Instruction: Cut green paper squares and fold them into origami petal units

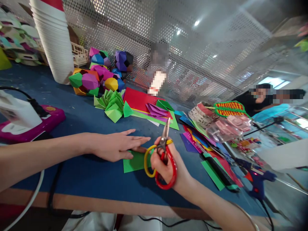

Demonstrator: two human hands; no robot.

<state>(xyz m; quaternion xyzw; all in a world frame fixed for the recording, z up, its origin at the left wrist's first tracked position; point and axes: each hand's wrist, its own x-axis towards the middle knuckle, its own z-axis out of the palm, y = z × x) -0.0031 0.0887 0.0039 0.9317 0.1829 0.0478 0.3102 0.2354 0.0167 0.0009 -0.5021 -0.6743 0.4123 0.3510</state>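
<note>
Scissors point(166, 138) with one red and one yellow handle are gripped in my right hand point(169, 160), blades together and pointing away from me. A green piece of paper point(134, 163) lies on the blue table in front of me. My left hand point(117, 146) lies flat over the far edge of that paper, fingers stretched out to the right. Part of the paper is hidden under my left fingers and behind the yellow handle. Just beyond my hands stand folded light-green paper pieces point(113, 102), next to a red paper sheet point(138, 98) bearing purple folded pieces point(157, 110).
Colourful folded-paper balls point(90, 81) and a tall stack of white cups point(54, 41) stand at the back left. A purple power strip point(54, 117) sits left, its cables running over the table edge. Coloured papers point(192, 138), a cutter knife point(218, 170) and a glue gun point(257, 179) lie right.
</note>
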